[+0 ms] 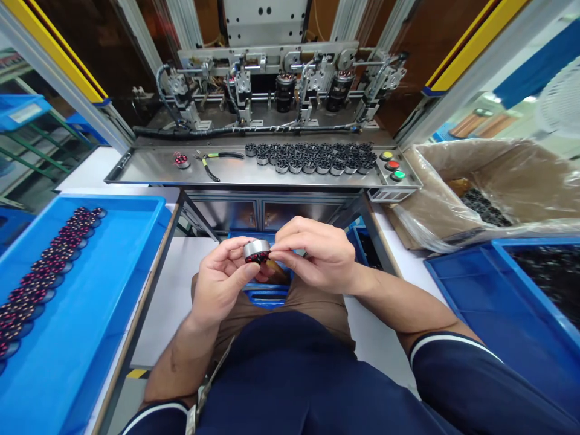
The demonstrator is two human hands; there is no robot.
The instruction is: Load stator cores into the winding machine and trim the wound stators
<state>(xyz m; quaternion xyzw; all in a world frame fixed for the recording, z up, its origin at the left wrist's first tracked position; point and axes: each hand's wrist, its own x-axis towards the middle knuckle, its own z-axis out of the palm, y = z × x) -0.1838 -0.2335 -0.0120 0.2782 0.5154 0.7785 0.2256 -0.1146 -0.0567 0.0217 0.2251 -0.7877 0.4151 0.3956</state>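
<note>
My left hand (226, 275) is closed around a motor stator (257, 248), a short round part with a bright metal ring and red and black windings below it. It is held tilted above my lap. Thumb and forefinger of my right hand (312, 251) are pinched together at the stator's right edge. What lies between those fingertips is too small to make out. On the metal tray ahead rest a similar stator with red wires (182, 161) and yellow-and-black cutting pliers (209, 164), their handles spread.
Several rows of black-and-silver stators (312, 158) stand on the metal tray (154, 172), near coloured push buttons (393, 164). Behind is a machine (281, 90). A blue bin (113, 254) of red-wound stators is left; a plastic-lined carton (435, 199) and blue bin (475, 290) are right.
</note>
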